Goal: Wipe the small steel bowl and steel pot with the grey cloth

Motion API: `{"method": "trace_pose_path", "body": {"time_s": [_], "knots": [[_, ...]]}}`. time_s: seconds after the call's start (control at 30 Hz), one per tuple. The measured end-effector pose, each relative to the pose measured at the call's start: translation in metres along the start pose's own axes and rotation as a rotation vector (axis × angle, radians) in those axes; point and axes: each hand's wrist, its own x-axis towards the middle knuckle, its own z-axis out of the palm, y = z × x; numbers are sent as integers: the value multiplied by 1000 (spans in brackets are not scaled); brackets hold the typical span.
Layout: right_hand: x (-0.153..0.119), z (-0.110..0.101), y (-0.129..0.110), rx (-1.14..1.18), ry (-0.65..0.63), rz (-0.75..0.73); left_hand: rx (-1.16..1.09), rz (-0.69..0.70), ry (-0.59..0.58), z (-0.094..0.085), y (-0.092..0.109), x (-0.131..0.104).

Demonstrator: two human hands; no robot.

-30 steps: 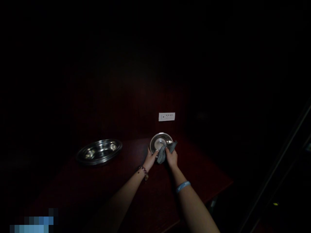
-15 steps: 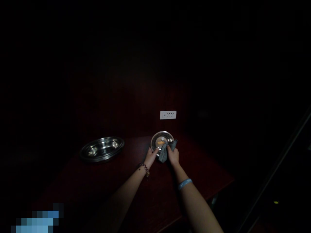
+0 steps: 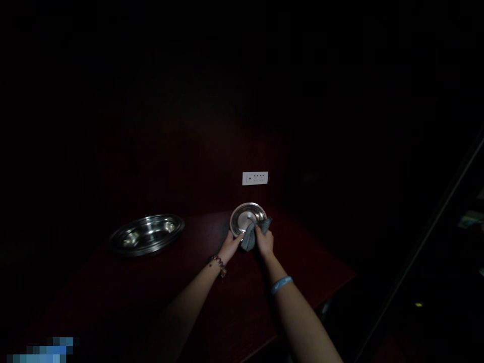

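A round, shiny metal bowl (image 3: 237,214) is tilted toward me above the dark red table. My left hand (image 3: 229,246) grips its lower left rim, the thumb over the edge and the other fingers hidden beneath. My right hand (image 3: 265,243) is closed on a grey cloth (image 3: 248,239) at the bowl's lower right side. Part of the cloth lies inside the bowl, and one end hangs over the near rim.
Left of my hands, a larger shallow metal basin (image 3: 147,234), perhaps several stacked, rests on the table (image 3: 242,302). A white socket panel (image 3: 255,178) is on the wall behind. The surroundings are very dark. A blurred blue patch (image 3: 45,353) shows at bottom left.
The view has shifted slightly, so the bowl, basin and socket panel appear further left. The orange reflection inside the bowl is gone. Both hands keep their holds.
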Motion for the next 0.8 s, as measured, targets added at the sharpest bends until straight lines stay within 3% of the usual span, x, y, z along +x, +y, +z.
{"method": "trace_pose_path", "body": {"time_s": [0.27,0.53,0.8], "knots": [[-1,0,0,-9,-13,-6,-9,-28,94,5,15,-6],[0,2,1,-26,-40,-39,-27,41,140,-1,11,-1],[-1,1,0,19,-28,-8,10,-2,133,-1,13,-4]]}}
